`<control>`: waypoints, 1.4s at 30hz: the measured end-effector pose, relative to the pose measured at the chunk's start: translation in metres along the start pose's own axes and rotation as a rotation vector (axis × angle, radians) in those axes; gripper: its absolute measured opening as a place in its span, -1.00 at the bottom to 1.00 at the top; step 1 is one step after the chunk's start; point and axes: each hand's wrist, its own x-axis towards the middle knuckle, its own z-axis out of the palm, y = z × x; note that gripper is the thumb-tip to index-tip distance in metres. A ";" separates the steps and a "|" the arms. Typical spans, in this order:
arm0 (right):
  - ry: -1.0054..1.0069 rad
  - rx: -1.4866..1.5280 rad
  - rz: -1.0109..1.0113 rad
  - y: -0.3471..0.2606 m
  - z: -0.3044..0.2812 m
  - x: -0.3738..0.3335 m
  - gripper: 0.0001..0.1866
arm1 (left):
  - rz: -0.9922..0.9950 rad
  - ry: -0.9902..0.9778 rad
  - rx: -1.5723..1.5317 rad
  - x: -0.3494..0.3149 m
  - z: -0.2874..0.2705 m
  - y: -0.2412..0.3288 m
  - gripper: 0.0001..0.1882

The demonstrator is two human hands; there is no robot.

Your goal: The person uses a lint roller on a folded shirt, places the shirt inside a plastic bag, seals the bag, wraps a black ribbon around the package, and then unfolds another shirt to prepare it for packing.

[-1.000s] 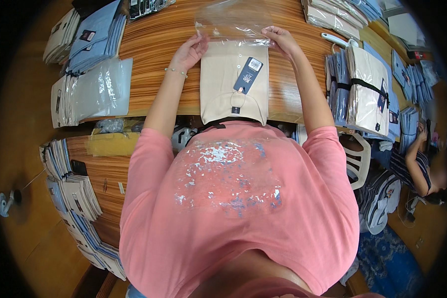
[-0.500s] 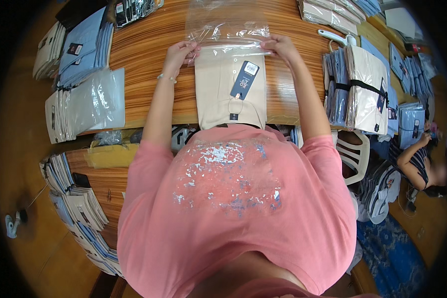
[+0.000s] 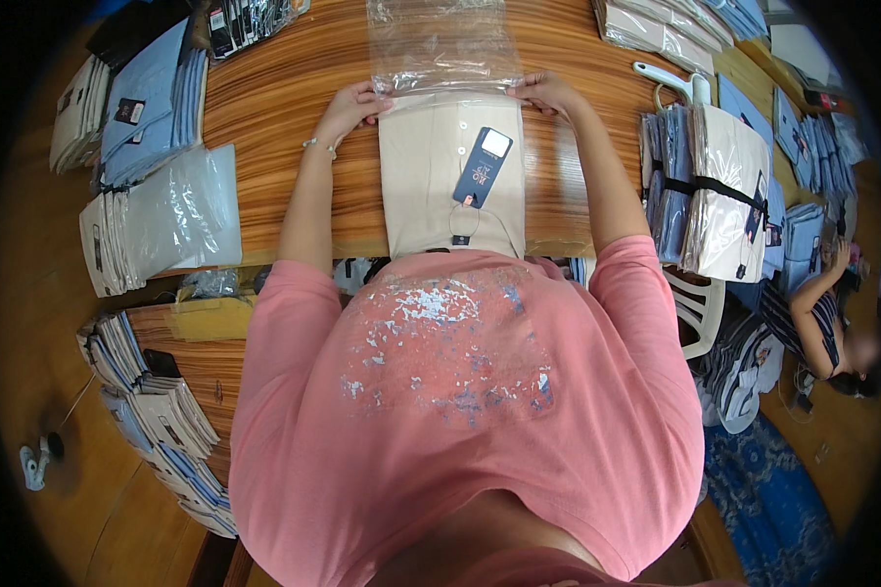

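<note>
A folded cream shirt [image 3: 421,186] lies on the wooden table in front of me, its lower end at the table's near edge. On it rests a dark blue hang tag [image 3: 483,166] with a white label, tied by a thin string. A clear plastic bag [image 3: 443,49] stretches away from the shirt's far end, its mouth at that end. My left hand [image 3: 354,108] pinches the bag's mouth at the left corner. At the right corner my right hand [image 3: 548,95] pinches it too. Whether the shirt's far edge is inside the bag is hard to see.
Stacked blue shirts [image 3: 152,108] and clear bags [image 3: 181,210] sit at the left. On the right stands a strapped bundle of bagged shirts [image 3: 724,191], with a white-handled tool [image 3: 671,80] behind it. Another person [image 3: 817,323] sits at the far right, near a white chair [image 3: 697,313].
The bag's mouth has narrowed, and its edge now lies flatter along the shirt's far end. My right hand has shifted slightly left; both hands still hold the bag.
</note>
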 end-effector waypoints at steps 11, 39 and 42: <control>-0.370 0.084 0.123 0.020 0.020 -0.059 -0.79 | -0.194 -0.225 0.117 -0.045 0.001 -0.016 -0.67; -0.329 0.869 0.221 0.061 0.096 -0.121 -0.89 | 0.504 0.192 1.149 -0.122 0.139 0.020 -0.01; -0.390 0.995 0.238 0.048 0.107 -0.133 -0.90 | 0.502 0.268 1.258 -0.090 0.148 0.008 -0.02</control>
